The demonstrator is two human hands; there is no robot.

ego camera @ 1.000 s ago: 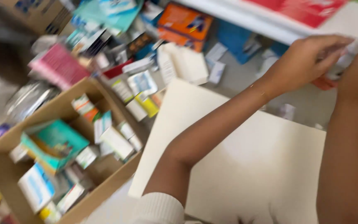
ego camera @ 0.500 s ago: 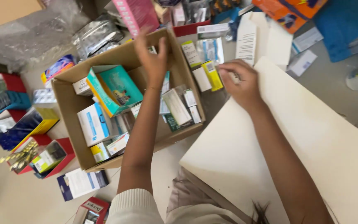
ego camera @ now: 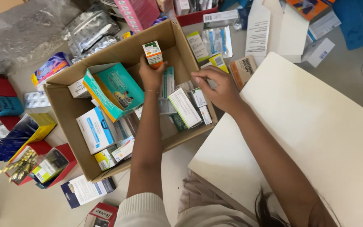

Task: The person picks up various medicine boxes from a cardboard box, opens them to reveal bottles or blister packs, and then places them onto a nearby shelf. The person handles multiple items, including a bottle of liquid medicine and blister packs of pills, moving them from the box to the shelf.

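Note:
My left hand (ego camera: 151, 76) grips a small white, green and orange medicine box (ego camera: 153, 53) and holds it upright over the open cardboard box (ego camera: 66, 110). That carton holds several medicine packs, among them a large teal box (ego camera: 115, 88) and a white and blue box (ego camera: 94, 128). My right hand (ego camera: 217, 87) hovers over the carton's right edge with fingers spread and nothing in it, just above a long white and green pack (ego camera: 184, 106). A cream board (ego camera: 316, 138) lies under my right forearm.
Loose medicine boxes and leaflets lie beyond the carton, with a yellow box (ego camera: 218, 61) and a brown box (ego camera: 243, 69) near my right hand. Silver blister packs (ego camera: 90, 26) sit at the back left. Red trays (ego camera: 49, 164) with packs stand at the left.
The view swung from the right side down to the carton. My left hand, empty over the carton half a second ago, now grips the small box. My right hand moved toward the carton's edge.

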